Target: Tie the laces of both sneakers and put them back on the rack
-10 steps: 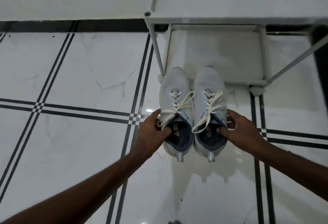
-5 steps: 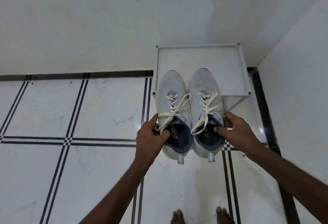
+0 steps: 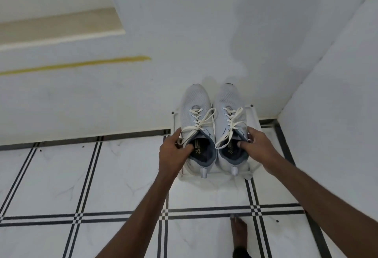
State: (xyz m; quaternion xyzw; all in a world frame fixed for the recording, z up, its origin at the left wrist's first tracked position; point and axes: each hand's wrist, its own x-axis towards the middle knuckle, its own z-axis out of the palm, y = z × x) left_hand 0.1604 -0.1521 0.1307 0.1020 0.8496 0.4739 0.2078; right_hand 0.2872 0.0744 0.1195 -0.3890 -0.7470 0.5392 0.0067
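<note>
Two pale grey sneakers with cream laces are held side by side, toes pointing at the wall. My left hand [image 3: 173, 151] grips the collar of the left sneaker [image 3: 195, 108], thumb inside the opening. My right hand [image 3: 258, 145] grips the collar of the right sneaker [image 3: 230, 102] the same way. Both pairs of laces show loops lying across the tongues. The sneakers hover over the top shelf of a white rack [image 3: 252, 114], which they mostly hide; whether the soles touch it I cannot tell.
The rack stands in a corner between the back wall [image 3: 163, 32] and a white wall on the right [image 3: 337, 94]. White floor tiles with black stripes [image 3: 122, 176] spread to the left. My bare foot [image 3: 238, 231] is below the rack.
The view has risen and both sneakers have been lifted from floor level in front of the rack up over its top shelf. Both hands keep the same grip.
</note>
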